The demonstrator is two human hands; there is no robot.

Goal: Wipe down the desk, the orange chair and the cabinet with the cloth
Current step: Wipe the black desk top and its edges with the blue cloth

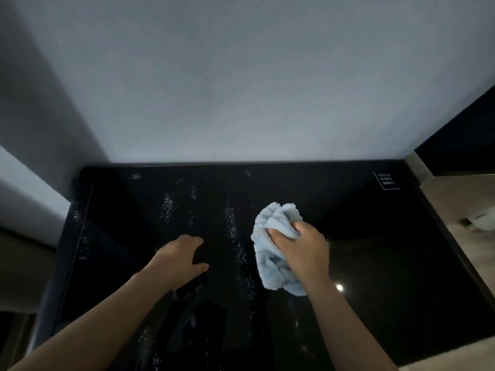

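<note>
Arms forward, left hand (184,253) loose, right hand (301,246) tight around cloth (276,218).

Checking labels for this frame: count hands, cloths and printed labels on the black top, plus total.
Hands: 2 (left hand, right hand)
Light blue cloth: 1
Printed label: 1
Total: 4

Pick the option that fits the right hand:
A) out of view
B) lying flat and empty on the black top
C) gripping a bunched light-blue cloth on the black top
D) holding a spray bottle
C: the right hand curls round the bunched light-blue cloth, which lies on the glossy black top; the left hand rests on the top beside it.
</note>
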